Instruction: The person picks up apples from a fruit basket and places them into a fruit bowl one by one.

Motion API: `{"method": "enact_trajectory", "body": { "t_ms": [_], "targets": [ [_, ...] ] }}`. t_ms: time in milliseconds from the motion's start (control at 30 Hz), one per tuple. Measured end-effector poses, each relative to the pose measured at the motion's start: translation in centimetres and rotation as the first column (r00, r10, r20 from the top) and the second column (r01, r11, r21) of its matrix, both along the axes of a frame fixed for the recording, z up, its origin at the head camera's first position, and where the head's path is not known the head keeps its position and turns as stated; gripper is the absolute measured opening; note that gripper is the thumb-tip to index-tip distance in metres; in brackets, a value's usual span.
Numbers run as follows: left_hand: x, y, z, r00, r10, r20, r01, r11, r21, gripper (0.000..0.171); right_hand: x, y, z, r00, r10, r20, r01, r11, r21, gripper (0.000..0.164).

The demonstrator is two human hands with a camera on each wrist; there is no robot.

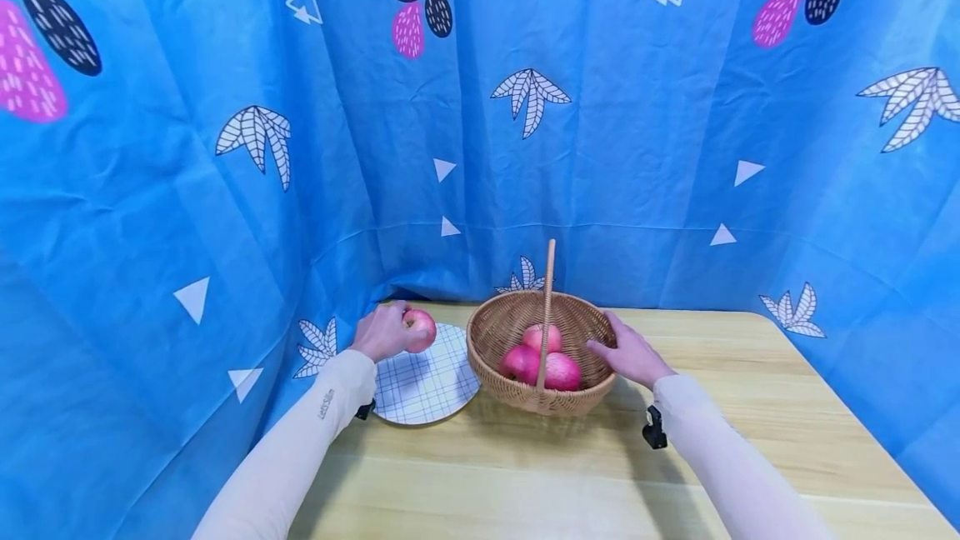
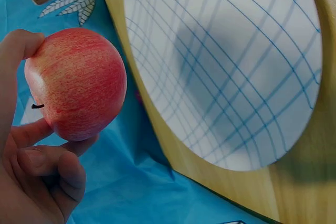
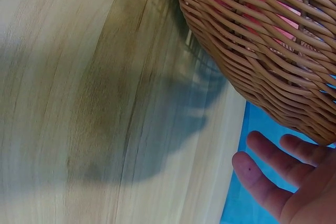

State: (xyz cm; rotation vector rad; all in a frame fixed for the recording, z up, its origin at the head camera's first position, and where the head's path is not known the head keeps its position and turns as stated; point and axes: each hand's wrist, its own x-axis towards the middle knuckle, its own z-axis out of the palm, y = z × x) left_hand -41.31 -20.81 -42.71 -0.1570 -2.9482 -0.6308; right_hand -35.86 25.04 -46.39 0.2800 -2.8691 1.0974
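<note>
My left hand [image 1: 382,333] pinches a red apple [image 2: 79,83] between thumb and fingertips, with its dark stem facing the palm. Below and to the right of the apple in the head view lies a round white plate [image 1: 423,386] with a blue line grid. A brown wicker basket [image 1: 501,386] with an upright handle stands right of it, with three red apples [image 1: 562,372] inside. My right hand [image 1: 633,354] is at the basket's right rim, its thumb reaching over the edge. In the right wrist view its other fingers [image 3: 262,182] extend loosely beside the woven wall.
The light wooden table [image 1: 525,482] runs under everything, its right edge slanting toward the front. A blue patterned curtain [image 1: 600,148] hangs along the back and both sides, close behind the basket and plate.
</note>
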Motion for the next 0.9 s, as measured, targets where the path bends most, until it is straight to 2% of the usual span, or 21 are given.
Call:
{"method": "enact_trajectory", "body": {
  "t_ms": [267, 400, 700, 900],
  "targets": [
    [0.1, -0.9, -1.2, 1.000, 0.018, 0.012, -0.017, 0.998, -0.057, 0.073, 0.4, 0.1, 0.2, 1.000, -0.007, 0.014, 0.007, 1.000, 0.010, 0.093],
    [0.3, -1.6, -1.6, 0.999, 0.033, 0.021, -0.032, 0.998, -0.054, 0.071, 0.3, -0.2, 0.4, 1.000, 0.009, 0.000, -0.009, 1.000, 0.022, 0.091],
    [-0.1, -1.9, -2.4, 0.991, 0.067, 0.117, -0.058, 0.995, -0.085, 0.076, 0.1, 0.2, 0.3, 1.000, 0.007, -0.008, -0.007, 1.000, 0.022, 0.090],
    [-0.3, -2.3, -3.1, 0.993, 0.068, 0.100, -0.054, 0.989, -0.138, 0.074, -0.1, 0.2, 0.4, 0.999, 0.030, -0.017, -0.029, 0.999, 0.032, 0.087]
  ]
}}
